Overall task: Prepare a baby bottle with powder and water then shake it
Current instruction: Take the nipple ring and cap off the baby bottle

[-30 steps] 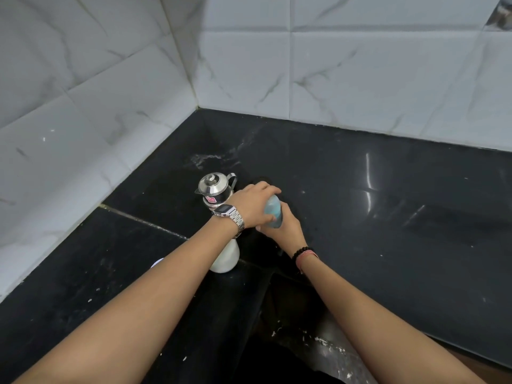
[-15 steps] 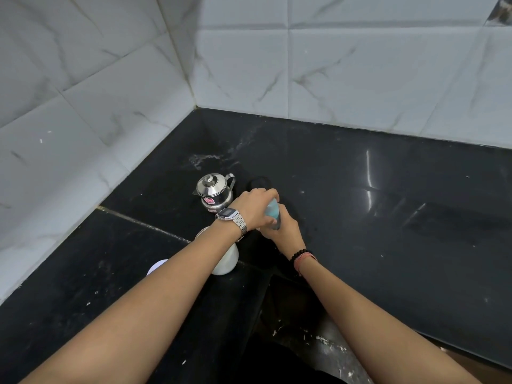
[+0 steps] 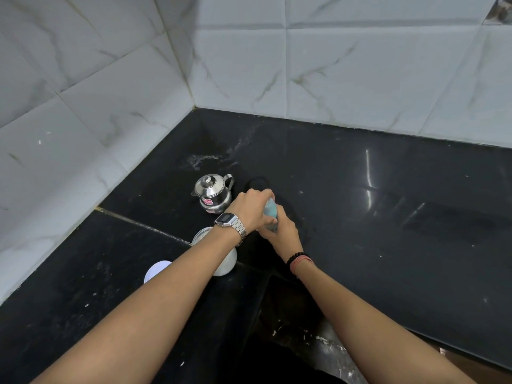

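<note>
Both hands meet at the middle of the black counter [image 3: 388, 217], on a baby bottle [image 3: 271, 214] that stands upright between them. Only a strip of the bottle shows: a teal-blue upper part and a paler part below it.

The left hand [image 3: 249, 207] comes over from the left and covers the top of the bottle, fingers curled down round it. A steel watch [image 3: 231, 223] sits on that wrist. The right hand [image 3: 282, 231] grips the lower body of the bottle from the near side, thumb and fingers wrapped round it. A black bead bracelet [image 3: 296, 257] and a red thread band sit on that wrist. Whether the bottle's base touches the counter cannot be told; the hands hide it.

Just left of the bottle, on the far side of the left wrist, stands a small steel pot [image 3: 212, 194] with a knobbed lid, a spout to the left, a handle to the right and a pink label on its side. Nearer, partly under the left forearm, stands a white jar [image 3: 221, 256], its mouth open. A white round lid [image 3: 155, 271] lies flat on the counter left of the jar, partly hidden by the forearm.

White marble-pattern tiles [image 3: 332, 79] line the walls at left and far. Pale smears mark the counter beyond the pot, white specks at near.
</note>
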